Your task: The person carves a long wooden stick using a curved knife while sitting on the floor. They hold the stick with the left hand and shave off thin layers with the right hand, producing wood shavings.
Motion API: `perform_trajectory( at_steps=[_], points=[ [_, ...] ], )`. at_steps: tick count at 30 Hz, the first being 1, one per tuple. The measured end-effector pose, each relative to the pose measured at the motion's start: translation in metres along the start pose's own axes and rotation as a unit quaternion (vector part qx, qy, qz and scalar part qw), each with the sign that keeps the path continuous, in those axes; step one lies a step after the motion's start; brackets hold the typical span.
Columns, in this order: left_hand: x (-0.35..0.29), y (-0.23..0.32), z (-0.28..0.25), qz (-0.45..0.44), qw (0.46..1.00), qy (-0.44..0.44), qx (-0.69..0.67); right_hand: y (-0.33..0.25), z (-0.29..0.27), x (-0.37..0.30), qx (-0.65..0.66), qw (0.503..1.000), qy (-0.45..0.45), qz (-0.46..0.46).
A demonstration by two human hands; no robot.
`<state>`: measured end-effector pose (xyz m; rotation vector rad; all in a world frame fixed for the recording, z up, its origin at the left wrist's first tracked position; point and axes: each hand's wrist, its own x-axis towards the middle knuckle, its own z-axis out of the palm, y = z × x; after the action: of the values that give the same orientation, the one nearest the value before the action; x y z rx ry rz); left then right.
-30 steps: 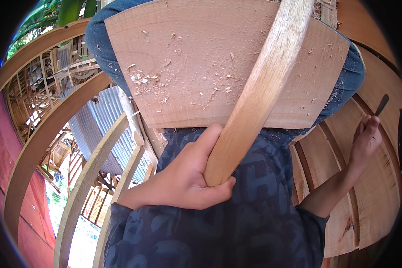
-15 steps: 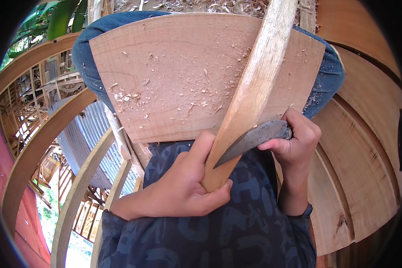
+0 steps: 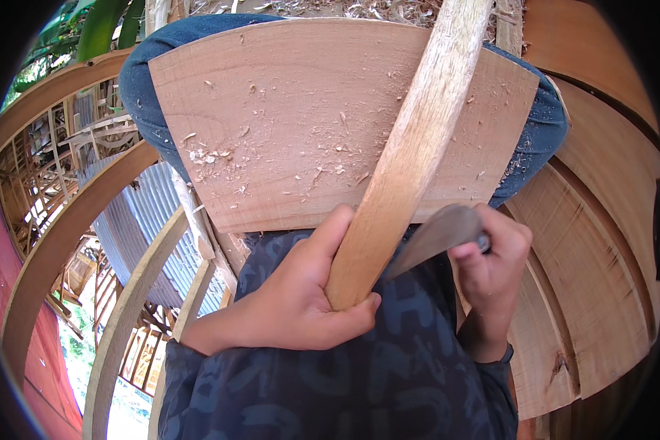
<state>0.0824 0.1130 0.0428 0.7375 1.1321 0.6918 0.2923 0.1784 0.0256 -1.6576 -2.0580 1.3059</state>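
A long wooden stick [image 3: 411, 158], pale and rough at its far part and smoother near me, slants across my lap. My left hand [image 3: 301, 293] is closed round its near end. In my right hand [image 3: 495, 249] is a knife [image 3: 440, 236] with a broad, dark, curved blade. Its tip lies just right of the stick, close to its edge; I cannot tell whether they touch. Most of the knife's handle is hidden in my fingers. Under the stick, a flat wooden board [image 3: 271, 125] rests across my thighs, scattered with shavings.
Wide wooden planks [image 3: 587, 279] lie on the right. Curved wooden rails [image 3: 73, 220] stand on the left, with corrugated metal sheets [image 3: 150, 227] beyond them. More wood shavings [image 3: 389, 9] cover the ground at the top. A red surface [image 3: 22, 308] is at the far left.
The knife has come off the stick's face to its right side, with the blade turned. My right hand has shifted slightly down and right; my left hand keeps its hold.
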Motion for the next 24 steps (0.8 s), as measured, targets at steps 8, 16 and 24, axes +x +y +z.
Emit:
perform_trajectory(
  at_steps=[8, 16, 24],
  points=[
    [-0.004, -0.003, 0.000, -0.037, 0.997, -0.024, -0.056, 0.009, 0.005, 0.021, -0.136, 0.988, 0.067, -0.038],
    [-0.008, 0.003, -0.001, -0.075, 0.988, -0.017, -0.134, 0.032, -0.004, 0.038, -0.132, 0.976, 0.156, 0.078],
    [-0.012, -0.007, -0.010, -0.098, 0.988, -0.005, -0.117, 0.062, -0.048, 0.019, -0.122, 0.953, 0.213, 0.176]
  ],
)
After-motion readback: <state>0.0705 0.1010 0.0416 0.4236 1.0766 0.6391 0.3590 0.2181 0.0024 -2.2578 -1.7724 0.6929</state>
